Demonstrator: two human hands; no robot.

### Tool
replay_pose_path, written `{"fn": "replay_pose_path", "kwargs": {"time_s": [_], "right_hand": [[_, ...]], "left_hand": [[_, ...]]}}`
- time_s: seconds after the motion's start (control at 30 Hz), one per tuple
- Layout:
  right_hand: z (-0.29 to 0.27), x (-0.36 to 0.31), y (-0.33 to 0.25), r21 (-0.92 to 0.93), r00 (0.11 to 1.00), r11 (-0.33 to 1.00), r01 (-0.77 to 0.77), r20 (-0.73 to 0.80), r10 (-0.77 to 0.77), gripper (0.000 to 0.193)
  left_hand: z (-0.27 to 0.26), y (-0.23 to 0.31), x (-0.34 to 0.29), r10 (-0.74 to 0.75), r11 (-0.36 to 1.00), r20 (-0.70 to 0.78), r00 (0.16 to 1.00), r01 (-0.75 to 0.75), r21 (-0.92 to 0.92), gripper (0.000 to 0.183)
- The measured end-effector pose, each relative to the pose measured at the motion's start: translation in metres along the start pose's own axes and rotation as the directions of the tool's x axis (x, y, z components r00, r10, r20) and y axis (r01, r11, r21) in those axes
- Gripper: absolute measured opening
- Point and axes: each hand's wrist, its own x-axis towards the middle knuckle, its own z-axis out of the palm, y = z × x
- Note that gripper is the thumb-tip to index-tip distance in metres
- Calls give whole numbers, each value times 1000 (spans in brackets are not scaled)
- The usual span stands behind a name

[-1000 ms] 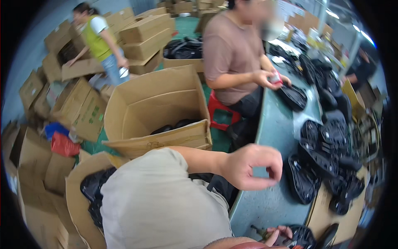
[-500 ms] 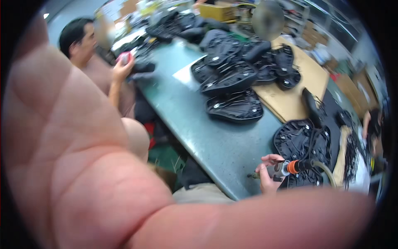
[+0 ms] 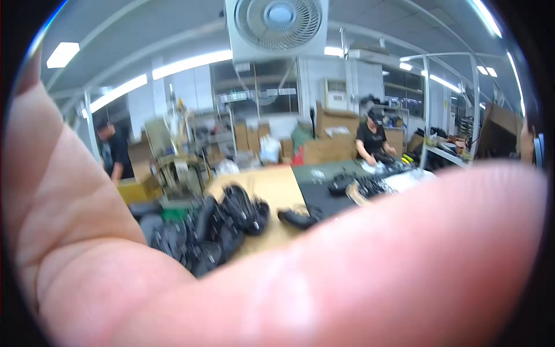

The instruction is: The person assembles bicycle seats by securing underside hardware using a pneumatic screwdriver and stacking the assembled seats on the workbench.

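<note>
My left hand (image 3: 101,220) is very close and large, its palm side toward the view, filling the left side and the lower edge. One digit runs up the left rim, and another stretches across the bottom to the right. These digits are spread, with nothing held between them. My right hand is out of view. Beyond the hand, a heap of black saddle-shaped seats (image 3: 211,234) lies at the middle left. To its right a single black seat (image 3: 299,218) rests apart, on a tan cardboard sheet (image 3: 272,188). My left hand hides the near part of the table.
A person in black (image 3: 373,141) works at the table's far side; another person (image 3: 118,153) stands at the far left. A white fan (image 3: 277,26) hangs overhead. Cardboard boxes (image 3: 329,150) line the back wall. A machine (image 3: 179,168) stands behind the seats.
The view has swung up from the table to the room. My right hand, which held a hose-fed power driver, has left the view. My left hand stays close, its lower digit now higher.
</note>
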Motion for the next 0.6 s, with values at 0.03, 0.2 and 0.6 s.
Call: {"fn": "replay_pose_path", "kwargs": {"time_s": [0.03, 0.2, 0.6], "right_hand": [[-29, -30, -22, 61, 988, 987, -152, -28, 154, 37], [99, -71, -74, -792, 879, 381, 476, 415, -234, 43], [78, 45, -69, -614, 860, 619, 490, 456, -228, 44]], "left_hand": [[13, 17, -1, -54, 998, -9, 998, 54, 21, 68], [-27, 24, -31, -254, 963, 128, 959, 239, 123, 68], [-31, 110, -72, -723, 675, 195, 662, 621, 398, 67]]}}
